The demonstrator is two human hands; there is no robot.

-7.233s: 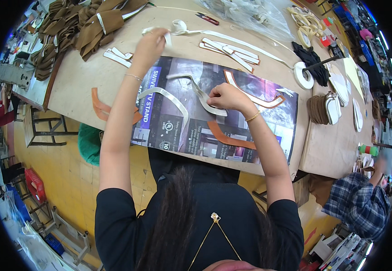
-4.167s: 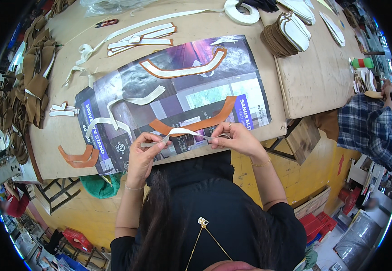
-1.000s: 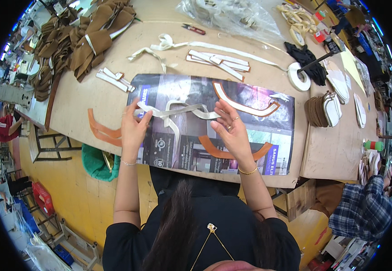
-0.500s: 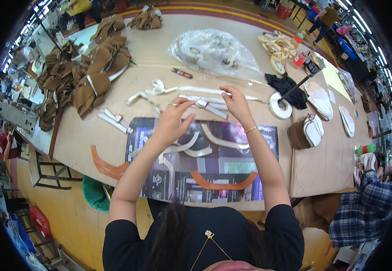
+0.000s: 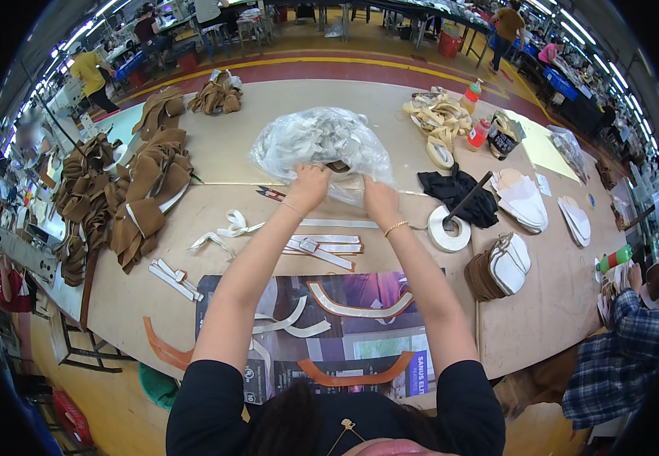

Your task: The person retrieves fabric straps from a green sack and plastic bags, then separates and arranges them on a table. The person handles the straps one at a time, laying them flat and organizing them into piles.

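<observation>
A clear plastic bag full of whitish pieces lies at the far middle of the table, its mouth toward me. My left hand is closed on the near edge of that mouth. On the opposite side of the mouth, my right hand pinches the plastic. Something dark shows inside the opening between my hands. Under my forearms lie a bundle of white strips with brown edges and a long white tape. Closer in, curved white-and-brown pieces and a curved orange-brown piece rest on a dark printed sheet.
Red-handled thread snips lie left of the bag. Brown cut pieces heap up at the left. A tape roll, black cloth, stacked insole-shaped pieces and red bottles are at the right. A person in plaid sits there.
Both hands have left the white strips, reached forward and taken hold of the plastic bag's mouth. The strips now lie on the table. My view has tilted up toward the far floor.
</observation>
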